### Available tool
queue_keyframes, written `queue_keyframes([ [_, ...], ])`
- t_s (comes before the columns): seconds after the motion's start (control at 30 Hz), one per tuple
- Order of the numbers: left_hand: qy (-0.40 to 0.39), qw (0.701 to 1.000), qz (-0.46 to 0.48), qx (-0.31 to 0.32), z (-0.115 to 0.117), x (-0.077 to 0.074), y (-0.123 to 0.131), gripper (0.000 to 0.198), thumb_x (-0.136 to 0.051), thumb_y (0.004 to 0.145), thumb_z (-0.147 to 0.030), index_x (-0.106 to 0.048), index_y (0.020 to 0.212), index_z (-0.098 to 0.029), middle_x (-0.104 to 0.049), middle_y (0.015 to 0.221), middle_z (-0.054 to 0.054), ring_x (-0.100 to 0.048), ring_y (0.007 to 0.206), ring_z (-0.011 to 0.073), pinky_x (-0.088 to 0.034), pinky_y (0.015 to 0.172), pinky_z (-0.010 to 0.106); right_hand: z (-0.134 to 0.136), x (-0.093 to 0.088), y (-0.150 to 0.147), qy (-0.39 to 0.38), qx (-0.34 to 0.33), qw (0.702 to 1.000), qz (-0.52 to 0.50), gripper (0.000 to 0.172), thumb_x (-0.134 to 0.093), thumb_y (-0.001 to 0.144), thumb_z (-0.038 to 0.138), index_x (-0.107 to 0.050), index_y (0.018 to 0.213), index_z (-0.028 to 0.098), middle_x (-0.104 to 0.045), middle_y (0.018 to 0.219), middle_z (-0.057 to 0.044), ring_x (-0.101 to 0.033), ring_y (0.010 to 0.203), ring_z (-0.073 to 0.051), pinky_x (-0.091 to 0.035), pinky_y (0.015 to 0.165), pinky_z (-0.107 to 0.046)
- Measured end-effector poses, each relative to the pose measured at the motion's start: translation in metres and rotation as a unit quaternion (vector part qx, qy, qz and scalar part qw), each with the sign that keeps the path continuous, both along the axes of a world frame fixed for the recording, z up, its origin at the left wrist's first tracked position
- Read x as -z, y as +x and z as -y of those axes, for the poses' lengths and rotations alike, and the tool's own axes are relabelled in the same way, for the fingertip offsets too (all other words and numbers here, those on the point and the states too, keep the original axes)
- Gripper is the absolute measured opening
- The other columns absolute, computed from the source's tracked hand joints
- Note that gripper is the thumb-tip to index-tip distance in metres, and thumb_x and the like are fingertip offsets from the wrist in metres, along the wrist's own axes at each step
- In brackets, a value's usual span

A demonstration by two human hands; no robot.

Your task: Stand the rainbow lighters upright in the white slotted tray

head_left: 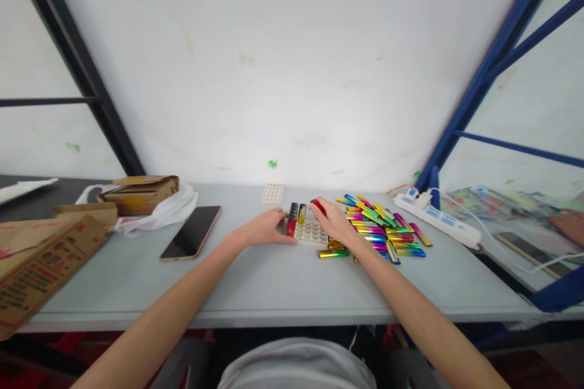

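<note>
My right hand (335,219) is closed on a red lighter (318,206), above the right part of a cream-coloured tray with rows of round holes (311,233). At the tray's left edge a row of lighters with dark tops (292,219) stands upright, the nearest one red. A yellow-gold lighter (302,214) stands just right of that row. My left hand (267,228) rests around the tray's left side, thumb at the front corner and fingers further back, spread apart. Beside my right hand lies a loose pile of shiny multicoloured lighters (374,231), partly hidden by that wrist.
A second holed tray (272,193) lies near the wall. To the left are a phone (191,233), a white plastic bag (159,216) and cardboard boxes (59,255). A white power strip (438,219) with plugs and cables lies at right, by a blue metal frame (479,79).
</note>
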State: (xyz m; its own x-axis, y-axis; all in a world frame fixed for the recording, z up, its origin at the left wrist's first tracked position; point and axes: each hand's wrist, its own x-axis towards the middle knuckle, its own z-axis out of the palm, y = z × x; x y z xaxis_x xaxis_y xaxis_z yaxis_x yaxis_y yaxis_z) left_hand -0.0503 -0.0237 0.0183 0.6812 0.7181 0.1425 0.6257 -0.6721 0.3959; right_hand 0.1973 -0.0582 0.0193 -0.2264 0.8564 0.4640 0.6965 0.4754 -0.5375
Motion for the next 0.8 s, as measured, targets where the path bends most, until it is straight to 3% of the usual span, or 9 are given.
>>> queue_keyframes([
  [0.13,0.002,1.000,0.001,0.004,0.000,0.001,0.000,0.064,-0.077,0.073,-0.077,-0.071,0.097,-0.018,-0.068,0.097,0.008,-0.062,0.087,0.0269,-0.051,0.081,0.036,0.006,-0.007,0.002,0.037,-0.032,0.997,0.067,0.039,-0.039,0.113,0.044,-0.061,0.090,0.022,-0.067,0.093,-0.007,-0.061,0.088,-0.020,-0.045,0.084,-0.031],
  [0.33,-0.001,1.000,0.004,-0.003,-0.001,0.003,-0.001,0.065,-0.077,0.071,-0.078,-0.071,0.094,-0.018,-0.067,0.094,0.007,-0.063,0.086,0.0264,-0.051,0.079,0.034,0.006,-0.004,0.001,-0.008,-0.045,0.994,0.099,0.040,-0.051,0.110,0.047,-0.064,0.084,0.021,-0.065,0.070,-0.001,-0.058,0.067,-0.018,-0.040,0.068,-0.029],
  [0.5,-0.003,1.000,0.010,-0.002,0.000,0.002,0.000,0.064,-0.077,0.072,-0.077,-0.071,0.097,-0.019,-0.068,0.095,0.007,-0.062,0.086,0.0265,-0.050,0.079,0.034,0.003,-0.001,-0.003,-0.042,-0.029,0.994,0.098,0.030,-0.056,0.109,0.038,-0.068,0.089,0.020,-0.071,0.071,-0.002,-0.065,0.067,-0.019,-0.040,0.067,-0.028],
  [0.8,-0.012,1.000,0.002,0.006,0.007,-0.005,0.002,0.056,-0.075,0.077,-0.067,-0.070,0.098,-0.016,-0.064,0.096,0.008,-0.063,0.089,0.0293,-0.049,0.082,0.038,0.008,-0.010,-0.010,-0.047,-0.030,0.980,0.189,0.025,-0.053,0.112,0.032,-0.067,0.110,0.012,-0.079,0.102,-0.018,-0.074,0.095,-0.028,-0.045,0.078,-0.032],
])
